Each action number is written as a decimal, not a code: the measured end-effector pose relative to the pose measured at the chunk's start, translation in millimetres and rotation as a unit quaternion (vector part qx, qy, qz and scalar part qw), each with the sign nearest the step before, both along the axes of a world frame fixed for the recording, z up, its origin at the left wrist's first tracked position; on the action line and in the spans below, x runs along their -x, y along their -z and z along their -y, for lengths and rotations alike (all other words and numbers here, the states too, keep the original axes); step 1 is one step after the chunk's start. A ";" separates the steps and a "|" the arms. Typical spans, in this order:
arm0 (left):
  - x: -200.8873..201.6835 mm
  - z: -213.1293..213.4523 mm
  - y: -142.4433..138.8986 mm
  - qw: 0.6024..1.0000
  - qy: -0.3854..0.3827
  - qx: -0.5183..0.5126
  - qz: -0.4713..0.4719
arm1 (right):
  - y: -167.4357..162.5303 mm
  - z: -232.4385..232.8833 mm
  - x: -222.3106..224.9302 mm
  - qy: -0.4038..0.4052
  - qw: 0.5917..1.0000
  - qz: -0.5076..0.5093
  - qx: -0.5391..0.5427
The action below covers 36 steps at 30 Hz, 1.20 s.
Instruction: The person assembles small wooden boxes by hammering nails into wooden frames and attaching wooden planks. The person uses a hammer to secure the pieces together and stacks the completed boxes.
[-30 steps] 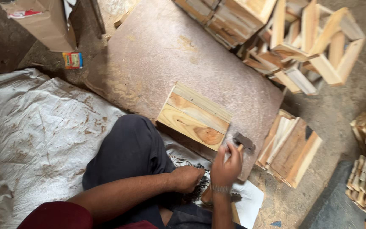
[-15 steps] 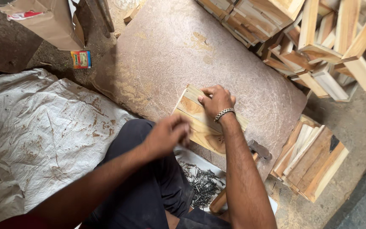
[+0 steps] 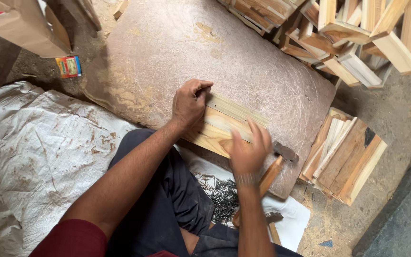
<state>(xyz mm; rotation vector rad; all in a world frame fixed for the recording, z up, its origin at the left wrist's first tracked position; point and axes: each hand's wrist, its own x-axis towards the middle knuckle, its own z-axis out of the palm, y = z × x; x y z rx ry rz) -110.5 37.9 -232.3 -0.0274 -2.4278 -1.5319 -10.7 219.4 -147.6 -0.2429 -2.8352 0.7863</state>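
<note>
Item: your slatted wooden panel (image 3: 224, 124) lies flat on the worn board (image 3: 167, 52) just ahead of your knee, long axis running from upper left to lower right. Your left hand (image 3: 190, 102) is curled at its upper-left corner, fingertips pinched; what they pinch cannot be told. Your right hand (image 3: 249, 151), open-fingered, rests over its lower-right end, nearest the hammer (image 3: 272, 169). Loose nails (image 3: 222, 195) lie beneath.
</note>
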 end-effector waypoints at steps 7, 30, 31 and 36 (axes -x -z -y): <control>2.2 -2.5 8.7 0.997 0.006 0.080 0.010 | 24.0 -67.5 -149.2 0.243 0.964 0.105 0.004; 1.3 -4.2 -9.1 0.995 -0.007 0.086 0.046 | -41.8 -18.3 -120.5 0.192 0.917 0.152 0.315; 1.6 -5.2 -12.1 0.996 -0.004 0.076 0.037 | -48.7 -12.3 -115.2 0.168 0.936 0.149 0.270; -3.0 -3.6 -30.6 0.995 0.002 0.006 0.099 | -63.2 18.6 -72.8 -0.020 0.986 0.162 0.037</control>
